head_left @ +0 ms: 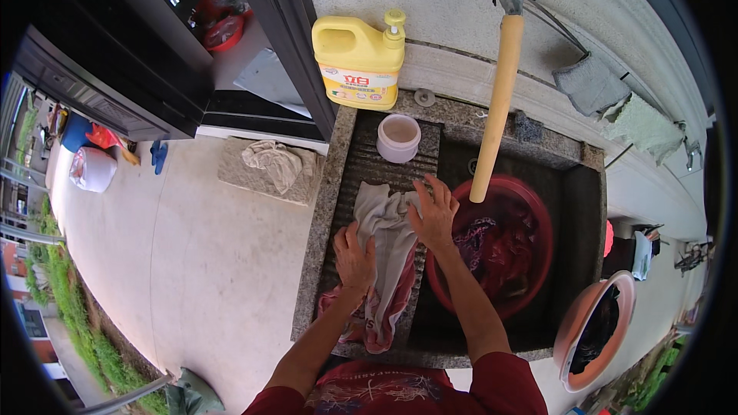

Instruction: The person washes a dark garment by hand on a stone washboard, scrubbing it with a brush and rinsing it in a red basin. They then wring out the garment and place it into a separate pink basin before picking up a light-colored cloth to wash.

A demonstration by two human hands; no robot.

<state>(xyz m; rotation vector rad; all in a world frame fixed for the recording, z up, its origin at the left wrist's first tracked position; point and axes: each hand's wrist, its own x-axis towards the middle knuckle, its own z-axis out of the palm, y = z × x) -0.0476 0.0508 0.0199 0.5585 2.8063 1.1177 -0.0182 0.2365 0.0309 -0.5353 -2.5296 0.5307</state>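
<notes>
A wet white and red garment [378,211] lies stretched lengthwise over the ribbed washboard [361,155] on the left side of a stone sink. Along its left edge rests my left hand [355,258], open, with the fingers stretched forward and the thumb apart. My right hand [434,214] is at the garment's upper right edge, its fingers spread and not wrapped round the cloth. To its right, in the basin of the sink, stands a red plastic tub [547,223] with dark and red clothes [503,250] in it.
A small white tub [398,138] stands on the washboard's far end. Behind it is a yellow detergent jug [360,61] with a pump. A tan pipe [498,107] hangs from the tap over the sink. A pink basin [573,330] of dark clothes sits at the right.
</notes>
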